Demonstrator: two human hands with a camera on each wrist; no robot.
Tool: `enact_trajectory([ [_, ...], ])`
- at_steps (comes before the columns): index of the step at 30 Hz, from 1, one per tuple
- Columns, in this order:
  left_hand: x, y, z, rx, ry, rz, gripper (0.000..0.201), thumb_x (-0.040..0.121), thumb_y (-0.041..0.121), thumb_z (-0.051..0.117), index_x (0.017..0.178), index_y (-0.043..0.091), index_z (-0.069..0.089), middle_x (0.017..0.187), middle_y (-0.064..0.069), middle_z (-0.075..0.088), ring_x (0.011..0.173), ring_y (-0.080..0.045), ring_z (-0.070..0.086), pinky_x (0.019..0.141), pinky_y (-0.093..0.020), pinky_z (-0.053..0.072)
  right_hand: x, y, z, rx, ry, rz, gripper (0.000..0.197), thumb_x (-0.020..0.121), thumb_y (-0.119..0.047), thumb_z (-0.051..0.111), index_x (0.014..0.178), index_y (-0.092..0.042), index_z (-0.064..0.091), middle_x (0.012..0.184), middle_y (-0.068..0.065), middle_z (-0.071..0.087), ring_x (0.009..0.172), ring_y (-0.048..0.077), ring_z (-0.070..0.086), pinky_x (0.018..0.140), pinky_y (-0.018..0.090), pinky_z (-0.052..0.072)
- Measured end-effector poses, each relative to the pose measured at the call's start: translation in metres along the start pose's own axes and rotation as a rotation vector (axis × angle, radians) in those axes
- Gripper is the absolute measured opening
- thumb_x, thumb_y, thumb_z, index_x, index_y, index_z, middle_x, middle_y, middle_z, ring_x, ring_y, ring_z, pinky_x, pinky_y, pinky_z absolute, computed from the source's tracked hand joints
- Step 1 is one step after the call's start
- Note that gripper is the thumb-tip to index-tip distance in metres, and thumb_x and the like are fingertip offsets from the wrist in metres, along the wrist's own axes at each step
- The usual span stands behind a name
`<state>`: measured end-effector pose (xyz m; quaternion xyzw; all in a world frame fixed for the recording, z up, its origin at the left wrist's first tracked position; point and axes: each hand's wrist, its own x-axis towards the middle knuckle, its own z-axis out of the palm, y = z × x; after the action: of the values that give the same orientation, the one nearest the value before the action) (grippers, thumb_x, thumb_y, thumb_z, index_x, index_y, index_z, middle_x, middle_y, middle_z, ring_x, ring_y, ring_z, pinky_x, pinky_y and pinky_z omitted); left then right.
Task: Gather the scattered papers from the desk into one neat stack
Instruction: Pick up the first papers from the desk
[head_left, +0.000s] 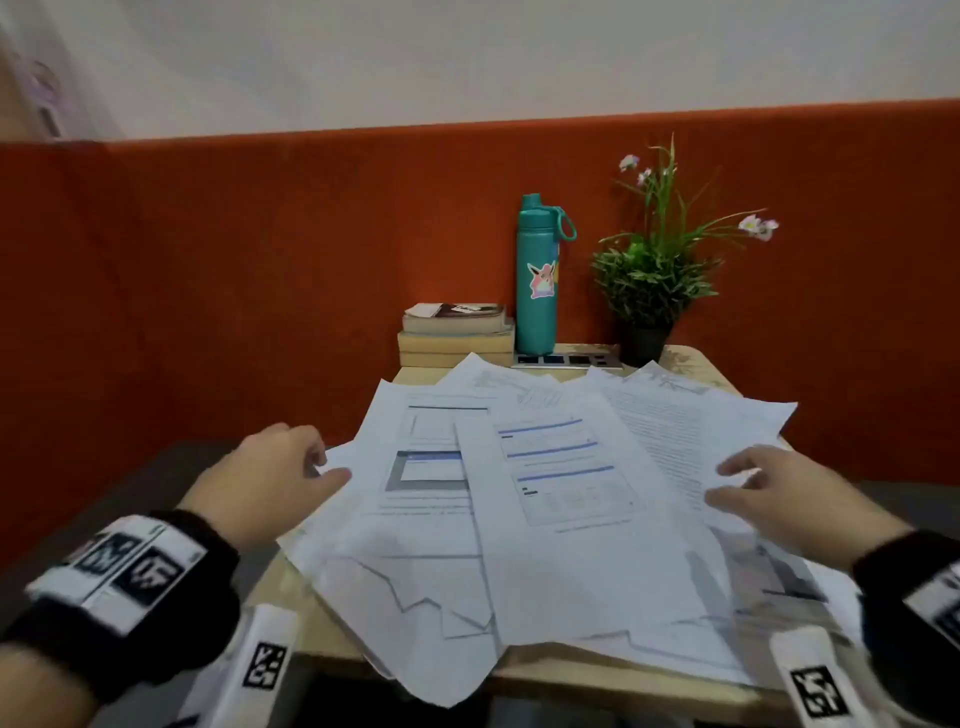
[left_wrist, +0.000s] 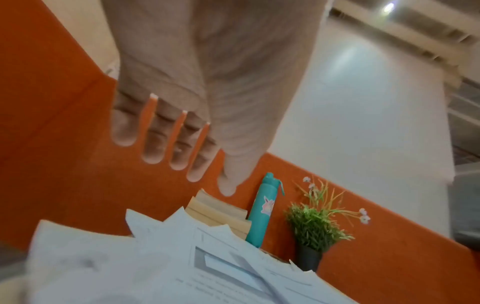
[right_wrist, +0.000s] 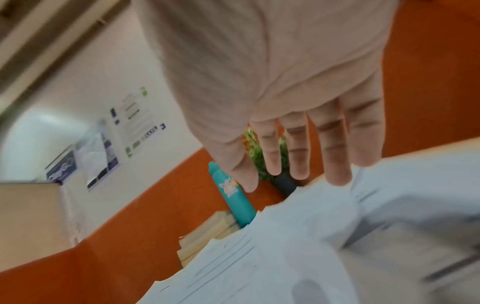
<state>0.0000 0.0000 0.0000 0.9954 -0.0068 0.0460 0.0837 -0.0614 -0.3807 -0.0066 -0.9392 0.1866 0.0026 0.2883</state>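
Observation:
Several white printed papers (head_left: 545, 493) lie fanned and overlapping across a small wooden desk (head_left: 698, 366), some hanging over its front and left edges. My left hand (head_left: 324, 465) hovers at the left edge of the pile, thumb close to a sheet's edge. In the left wrist view the left hand (left_wrist: 179, 164) has straight fingers and an empty palm above the papers (left_wrist: 182, 267). My right hand (head_left: 727, 483) is spread over the right-hand sheets. In the right wrist view its fingertips (right_wrist: 337, 179) are just over the papers (right_wrist: 285, 257), holding nothing.
At the back of the desk stand a teal bottle (head_left: 537, 275), a potted plant (head_left: 654, 270), stacked books (head_left: 457, 332) and a socket panel (head_left: 566, 359). An orange partition (head_left: 208, 286) rises behind the desk.

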Motion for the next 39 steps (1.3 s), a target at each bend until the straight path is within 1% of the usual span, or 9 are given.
enact_trajectory([
  [4, 0.046, 0.012, 0.016, 0.048, -0.226, -0.150, 0.051, 0.087, 0.050, 0.054, 0.120, 0.013, 0.050, 0.122, -0.009, 0.054, 0.106, -0.025, 0.054, 0.083, -0.032, 0.043, 0.039, -0.034, 0.038, -0.121, -0.197, 0.159, 0.071, 0.085, -0.057, 0.061, 0.132, -0.005, 0.052, 0.133, 0.012, 0.060, 0.114, 0.027, 0.059, 0.076, 0.029, 0.045],
  [7, 0.067, 0.008, 0.031, 0.043, -0.332, -0.263, 0.067, 0.085, 0.050, 0.055, 0.133, 0.005, 0.043, 0.130, -0.012, 0.056, 0.110, -0.027, 0.058, 0.079, -0.029, 0.043, 0.063, -0.042, 0.058, -0.246, -0.210, 0.193, 0.052, 0.072, -0.059, 0.072, 0.090, -0.010, 0.068, 0.081, 0.002, 0.065, 0.090, 0.021, 0.067, 0.060, 0.025, 0.045],
  [11, 0.072, 0.006, 0.045, 0.062, -0.394, -0.272, 0.062, 0.086, 0.051, 0.054, 0.128, 0.006, 0.050, 0.107, -0.006, 0.059, 0.096, -0.023, 0.059, 0.076, -0.026, 0.044, 0.079, -0.037, 0.068, -0.149, -0.217, 0.204, 0.050, 0.072, -0.041, 0.081, 0.103, -0.005, 0.068, 0.078, 0.004, 0.066, 0.069, 0.017, 0.060, 0.055, 0.024, 0.044],
  [16, 0.068, 0.005, 0.054, 0.153, -0.289, -0.264, 0.060, 0.083, 0.055, 0.056, 0.126, 0.015, 0.051, 0.133, -0.011, 0.045, 0.125, -0.032, 0.042, 0.103, -0.043, 0.041, 0.088, -0.026, 0.063, -0.005, -0.231, 0.154, 0.046, 0.079, -0.033, 0.077, 0.116, -0.006, 0.067, 0.105, 0.007, 0.068, 0.091, 0.025, 0.060, 0.071, 0.028, 0.046],
  [22, 0.070, 0.010, 0.052, -0.085, -0.111, -0.214, 0.020, 0.081, 0.020, 0.069, 0.080, 0.018, 0.049, 0.094, -0.004, 0.057, 0.081, -0.020, 0.055, 0.072, -0.030, 0.049, 0.084, -0.027, 0.060, 0.110, -0.306, 0.106, 0.024, 0.091, -0.027, 0.064, 0.106, -0.009, 0.068, 0.113, 0.010, 0.070, 0.093, 0.024, 0.061, 0.074, 0.027, 0.041],
  [28, 0.071, 0.013, 0.045, -0.153, 0.014, -0.189, 0.019, 0.085, 0.004, 0.061, 0.098, 0.017, 0.054, 0.087, -0.004, 0.061, 0.071, -0.017, 0.060, 0.067, -0.032, 0.057, 0.086, -0.016, 0.062, 0.223, -0.280, 0.094, 0.024, 0.091, -0.024, 0.064, 0.111, -0.010, 0.065, 0.106, 0.006, 0.067, 0.077, 0.014, 0.057, 0.059, 0.020, 0.038],
  [31, 0.063, 0.018, 0.036, -0.019, 0.127, -0.080, 0.011, 0.091, 0.010, 0.053, 0.085, 0.019, 0.054, 0.079, 0.001, 0.059, 0.067, -0.014, 0.057, 0.062, -0.031, 0.054, 0.089, -0.009, 0.064, 0.313, -0.276, 0.095, 0.021, 0.091, -0.021, 0.064, 0.110, -0.010, 0.065, 0.099, 0.003, 0.067, 0.074, 0.009, 0.056, 0.056, 0.017, 0.037],
  [35, 0.059, 0.032, 0.008, -0.475, 0.106, -0.018, 0.013, 0.095, 0.013, 0.049, 0.084, 0.020, 0.049, 0.080, -0.001, 0.058, 0.065, -0.015, 0.052, 0.054, -0.022, 0.041, 0.094, -0.001, 0.068, 0.489, -0.299, 0.127, 0.029, 0.090, -0.023, 0.066, 0.116, -0.009, 0.068, 0.110, 0.004, 0.073, 0.097, 0.024, 0.067, 0.089, 0.038, 0.053],
  [39, 0.071, 0.039, 0.014, -0.852, -0.199, -0.283, 0.028, 0.074, 0.014, 0.059, 0.103, 0.012, 0.058, 0.098, -0.023, 0.067, 0.083, -0.040, 0.064, 0.066, -0.046, 0.054, 0.097, 0.005, 0.072, 0.742, -0.336, 0.203, 0.034, 0.088, -0.025, 0.067, 0.121, -0.014, 0.066, 0.116, 0.008, 0.075, 0.109, 0.035, 0.067, 0.104, 0.052, 0.046],
])
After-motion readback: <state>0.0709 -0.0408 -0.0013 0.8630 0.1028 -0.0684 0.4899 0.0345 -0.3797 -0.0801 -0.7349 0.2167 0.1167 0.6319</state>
